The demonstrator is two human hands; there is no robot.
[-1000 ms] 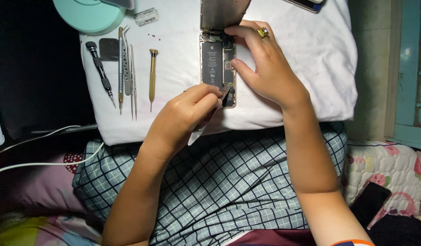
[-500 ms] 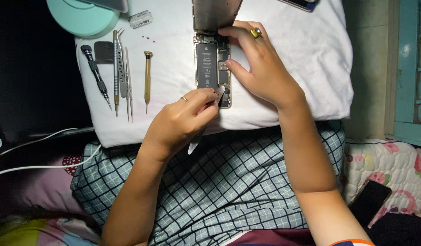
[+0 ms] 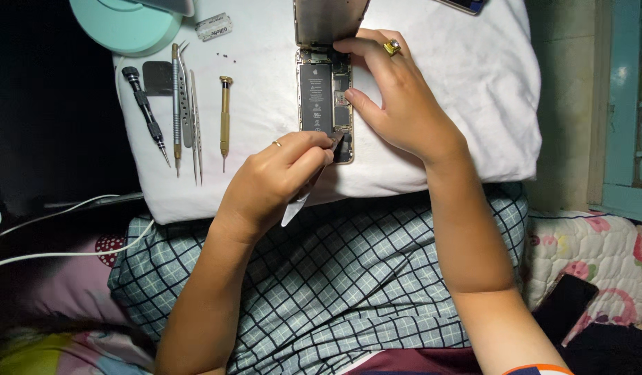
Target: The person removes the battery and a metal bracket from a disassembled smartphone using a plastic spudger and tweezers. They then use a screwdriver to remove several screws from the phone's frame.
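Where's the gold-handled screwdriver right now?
In the head view, the gold-handled screwdriver lies on the white cloth, left of the opened phone and right of the tweezers, untouched.

Two screwdrivers, two tweezers, one opened phone.

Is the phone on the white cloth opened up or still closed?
Opened: the phone shows its battery and circuit parts, and its screen panel is lifted at the top end.

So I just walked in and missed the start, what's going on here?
A person is working on an opened smartphone lying on a white pillow. The left hand holds a thin pry tool at the phone's lower end, while the right hand steadies its side. Screwdrivers and tweezers lie alongside.
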